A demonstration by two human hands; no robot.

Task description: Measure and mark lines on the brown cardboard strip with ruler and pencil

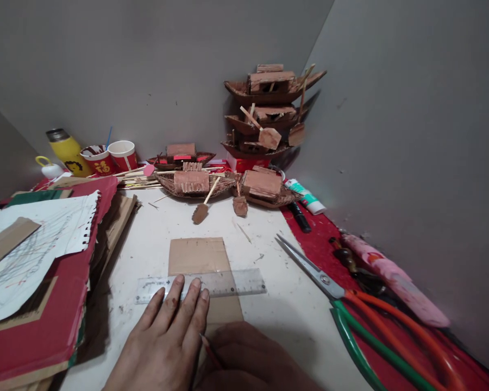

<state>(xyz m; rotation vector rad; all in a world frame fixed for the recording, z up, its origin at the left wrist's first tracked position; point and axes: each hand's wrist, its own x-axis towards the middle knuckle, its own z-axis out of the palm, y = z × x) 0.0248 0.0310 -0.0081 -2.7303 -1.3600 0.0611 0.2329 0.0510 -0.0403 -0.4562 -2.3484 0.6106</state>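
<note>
The pale bench runs out of view at the lower edge, which also cuts off the left hand, palm down with fingers slightly spread, and the right hand, shadowed and curled, its exact grip hard to make out. Brown cardboard lies flat before them, near end hidden, under a clear ruler that the left fingers touch; the right holds a mostly concealed pencil.

Dim, greyish light; shadows fall rightward. Right hand murky, soft-edged (bottom centre). Scissors look stretched, lower right: wide-angle distortion.
</note>
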